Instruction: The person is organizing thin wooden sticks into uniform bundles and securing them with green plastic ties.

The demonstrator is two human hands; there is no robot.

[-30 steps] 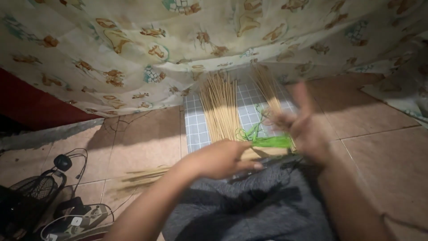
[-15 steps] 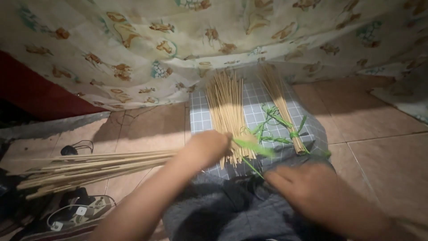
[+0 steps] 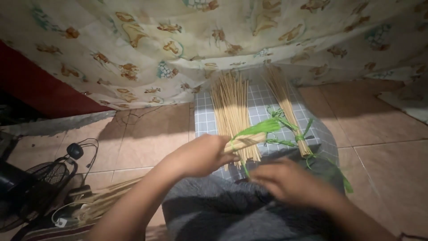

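Since the earlier frame the left hand [image 3: 203, 156] has pulled in from the far-left reach & the long bundle it was dragging is now lying mostly out at the left; the right hand [image 3: 285, 180] has come nearer the middle.

Going left to right: a small fan [image 3: 42, 178] & cables are sitting on the tiled floor [image 3: 147, 129], w/ loose sticks [image 3: 107, 201] lying beside them. Left hand is gripping the end of a small stick bundle [image 3: 243, 142], closed round it, over the near edge of the checked mat [image 3: 272, 105]. A green strip [image 3: 261, 127] is wrapping that bundle's end. Right hand is blurring, fingers half curled; can't tell if it's pinching the strip's tail.

To do this well, I'd judge: keep the left grip tight so sticks aren't sliding, pull the strip taut, keep turns close together.

Hard to see: the knot itself, fingertips of the right hand, far ends of the two stick piles [image 3: 229, 107] under the patterned cloth [image 3: 178, 49].
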